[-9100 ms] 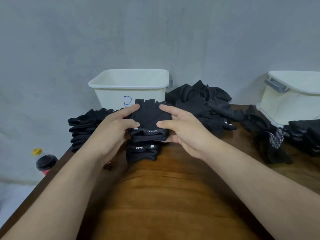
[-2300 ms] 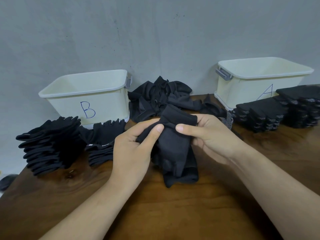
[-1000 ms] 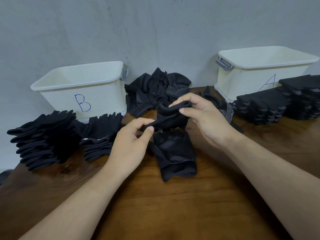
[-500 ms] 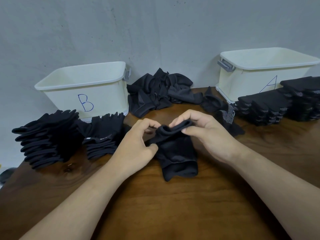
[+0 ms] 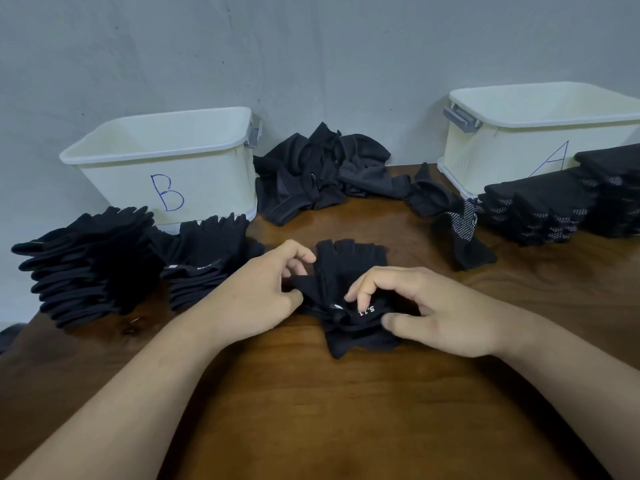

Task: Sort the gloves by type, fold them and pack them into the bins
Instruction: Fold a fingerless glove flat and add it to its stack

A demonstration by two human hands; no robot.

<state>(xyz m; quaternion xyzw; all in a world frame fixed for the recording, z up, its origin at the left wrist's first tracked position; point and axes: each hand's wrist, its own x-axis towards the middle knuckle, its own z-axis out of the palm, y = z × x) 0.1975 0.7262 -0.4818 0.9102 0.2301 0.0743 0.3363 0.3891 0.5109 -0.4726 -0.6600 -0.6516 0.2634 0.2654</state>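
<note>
Two pale plastic bins stand at the back of the wooden table (image 5: pixel 346 410), against the grey wall. The bin marked B (image 5: pixel 207 188) is at the left; only its bare inner walls show over the rim. The bin marked A (image 5: pixel 502 150) is at the right, and its floor is hidden from this angle. All the gloves in sight lie outside the bins.

Two stacks of folded black gloves sit in front of B: a tall stack (image 5: pixel 90 265) at the table's left edge and a lower stack (image 5: pixel 204 268) just beside it. Stacks of dotted gloves (image 5: pixel 540 209) stand in front of A. Between the bins lies a loose heap of black gloves (image 5: pixel 318 174), with one loose dotted glove (image 5: pixel 464 233) near A.

At the table's middle lies a black fingerless glove (image 5: pixel 349 261), its finger stubs pointing toward the wall. The left hand (image 5: pixel 256 292) has its grip pinching the glove's left edge. The right hand (image 5: pixel 433 313) has its grip closed on the bunched cuff, fingers curled over the white lettering and thumb on the near side.
</note>
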